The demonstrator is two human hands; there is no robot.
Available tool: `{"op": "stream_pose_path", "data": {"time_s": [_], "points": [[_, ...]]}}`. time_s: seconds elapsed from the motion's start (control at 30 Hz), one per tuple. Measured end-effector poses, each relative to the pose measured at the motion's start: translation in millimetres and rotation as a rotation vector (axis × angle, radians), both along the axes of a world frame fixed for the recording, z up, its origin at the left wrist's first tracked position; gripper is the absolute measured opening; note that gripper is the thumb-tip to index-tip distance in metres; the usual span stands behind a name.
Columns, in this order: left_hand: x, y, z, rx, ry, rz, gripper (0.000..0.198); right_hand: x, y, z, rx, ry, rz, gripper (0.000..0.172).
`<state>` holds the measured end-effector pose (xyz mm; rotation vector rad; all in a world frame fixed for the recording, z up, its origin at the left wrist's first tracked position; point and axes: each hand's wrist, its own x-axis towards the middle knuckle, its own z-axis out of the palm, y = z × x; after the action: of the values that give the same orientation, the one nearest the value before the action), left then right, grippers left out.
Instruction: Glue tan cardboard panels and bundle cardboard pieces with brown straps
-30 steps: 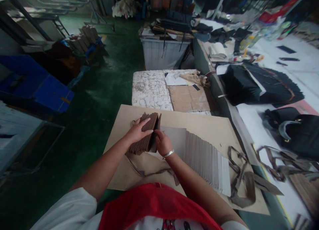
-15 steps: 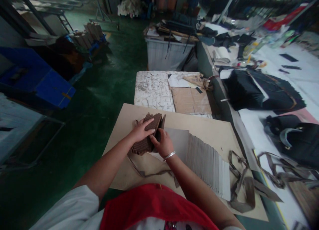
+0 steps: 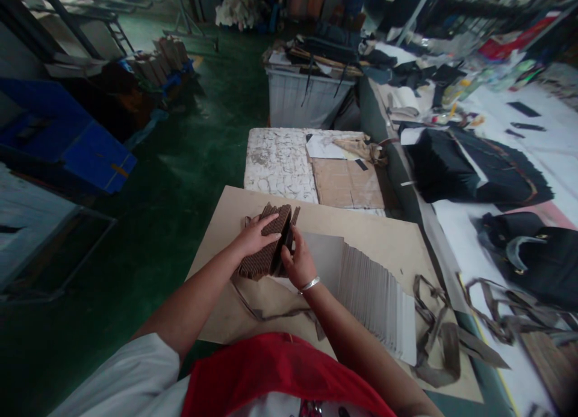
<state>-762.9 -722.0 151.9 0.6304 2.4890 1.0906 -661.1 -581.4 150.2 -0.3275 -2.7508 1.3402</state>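
A thick stack of brown flat pieces point(image 3: 267, 241) stands on edge on a tan board point(image 3: 388, 236). My left hand point(image 3: 253, 236) lies over the top of the stack, fingers curled round it. My right hand point(image 3: 298, 259), a silver bangle on its wrist, presses against the stack's right face with its fingers closed on the outermost pieces. To the right, a long fanned row of grey flat pieces point(image 3: 365, 284) lies spread across the board.
Grey straps point(image 3: 440, 339) lie tangled at the board's right edge. A white cracked block with cardboard point(image 3: 280, 161) sits beyond the board. Dark bags point(image 3: 469, 167) crowd the long table to the right. A grey bin point(image 3: 302, 98) and blue crate point(image 3: 85, 158) stand on the green floor.
My right hand has slid up along the stack's right face. The stack and my left hand have barely shifted; the view has moved slightly.
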Motion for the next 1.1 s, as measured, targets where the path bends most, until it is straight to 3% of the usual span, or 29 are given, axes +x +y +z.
{"op": "stream_pose_path", "data": {"time_s": [0.07,0.27,0.43,0.77,0.93,1.1], "points": [[0.0,0.0,0.3,0.003,-0.002,-0.002,0.060,-0.2,1.7,1.3,0.019,-0.003,0.028,0.056],[-0.1,0.6,-1.0,-0.015,-0.036,-0.004,0.059,-3.2,0.5,7.6,0.118,-0.108,0.029,0.030],[-1.2,0.2,-4.7,0.000,-0.034,-0.031,0.057,-2.9,-5.7,5.9,0.138,-0.103,-0.022,0.040],[-1.8,0.5,-2.5,-0.012,-0.055,-0.041,0.057,-2.5,-4.2,-0.7,0.093,-0.077,-0.046,0.037],[-2.8,-1.5,-3.1,0.013,-0.050,-0.028,0.055,-2.2,-0.2,4.1,0.057,-0.007,0.020,0.058],[-4.6,-2.8,-1.5,0.031,-0.066,-0.050,0.055,-5.4,0.4,12.1,0.154,-0.173,0.042,0.031]]}}
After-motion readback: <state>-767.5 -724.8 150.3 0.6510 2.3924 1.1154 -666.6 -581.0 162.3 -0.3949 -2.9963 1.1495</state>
